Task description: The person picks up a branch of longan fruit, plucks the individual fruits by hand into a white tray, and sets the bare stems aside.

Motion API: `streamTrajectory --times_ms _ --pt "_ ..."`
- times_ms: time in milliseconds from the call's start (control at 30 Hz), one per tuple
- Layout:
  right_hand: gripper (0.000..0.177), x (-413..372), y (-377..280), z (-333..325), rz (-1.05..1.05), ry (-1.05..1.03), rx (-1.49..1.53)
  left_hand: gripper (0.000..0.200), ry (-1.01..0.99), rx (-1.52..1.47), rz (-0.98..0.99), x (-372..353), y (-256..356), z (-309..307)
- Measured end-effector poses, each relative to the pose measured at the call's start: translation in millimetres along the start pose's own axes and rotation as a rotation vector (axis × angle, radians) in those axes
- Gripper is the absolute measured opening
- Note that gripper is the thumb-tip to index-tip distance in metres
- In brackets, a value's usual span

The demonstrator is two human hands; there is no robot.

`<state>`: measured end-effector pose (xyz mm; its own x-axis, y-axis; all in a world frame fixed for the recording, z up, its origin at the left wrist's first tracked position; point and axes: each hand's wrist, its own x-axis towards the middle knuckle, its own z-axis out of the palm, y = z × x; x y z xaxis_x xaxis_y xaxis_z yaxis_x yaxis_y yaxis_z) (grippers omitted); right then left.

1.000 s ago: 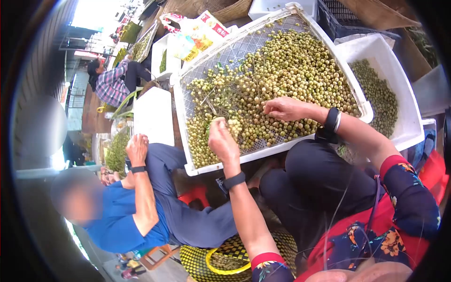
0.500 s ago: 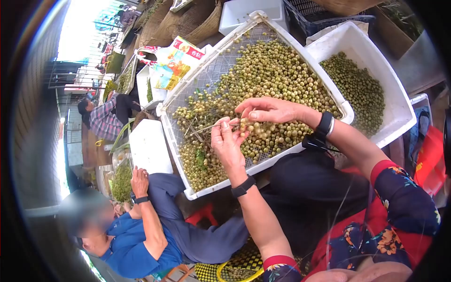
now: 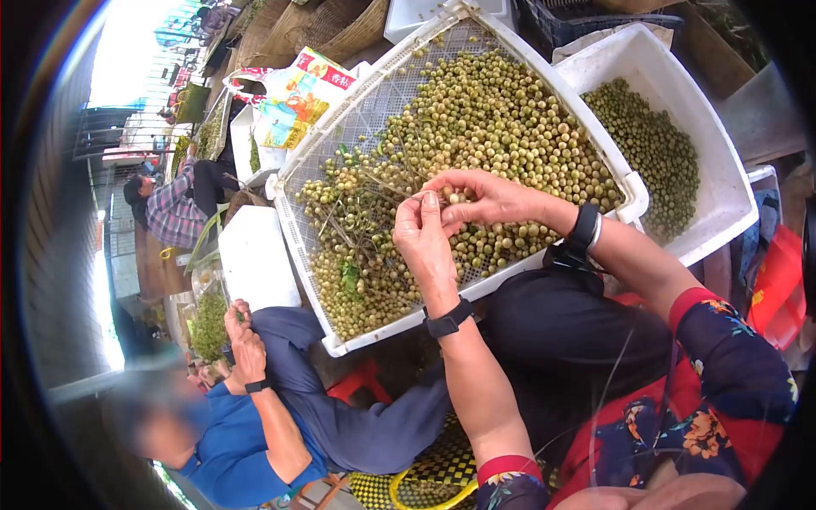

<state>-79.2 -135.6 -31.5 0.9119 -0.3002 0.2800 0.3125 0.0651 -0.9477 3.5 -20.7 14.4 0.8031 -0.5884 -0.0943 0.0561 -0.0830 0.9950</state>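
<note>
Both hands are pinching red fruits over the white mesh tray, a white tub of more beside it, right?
Not quite: the fruits are yellowish green, not red, as the head view shows. The left hand, right hand, tray and tub are as you say.

The twig (image 3: 415,192) is thin, brown and mostly bare. It is pinched at the fingertips of the left hand (image 3: 425,242) and juts out leftward from them, roughly level. The fruit (image 3: 459,197), a small cluster of round yellow-green berries, sits at the pinched end, under the fingers of the right hand (image 3: 486,200). The tray (image 3: 361,115), white and perforated, lies tilted directly beneath the fingers, heaped with loose berries and stripped stalks.
</note>
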Motion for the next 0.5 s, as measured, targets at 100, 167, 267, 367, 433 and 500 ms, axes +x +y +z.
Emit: streamTrajectory --times_ms 100,167,267,367,433,500 --pt "0.03 -4.0 -7.3 -2.7 0.286 0.013 0.26 0.019 -0.026 -0.135 -0.127 -2.9 3.6 -2.2" --pt "0.023 -6.5 -11.6 9.6 0.376 0.129 0.385 0.021 0.018 -0.101 -0.126 -0.2 1.3 0.8" --pt "0.021 -4.2 -1.2 24.4 0.226 0.215 0.323 0.022 0.092 -0.06 -0.13 0.8 -3.4 8.2" --pt "0.015 -0.9 14.0 19.5 -0.108 0.275 -0.399 0.023 0.174 0.137 -0.039 12.1 -25.1 7.5" --pt "0.017 -3.9 11.5 17.4 -0.179 0.225 -0.606 0.027 0.209 0.314 0.064 23.8 -43.1 1.4" --pt "0.017 -7.2 4.3 14.3 -0.197 0.179 -0.735 0.028 0.221 0.267 0.053 24.1 -45.1 3.4"
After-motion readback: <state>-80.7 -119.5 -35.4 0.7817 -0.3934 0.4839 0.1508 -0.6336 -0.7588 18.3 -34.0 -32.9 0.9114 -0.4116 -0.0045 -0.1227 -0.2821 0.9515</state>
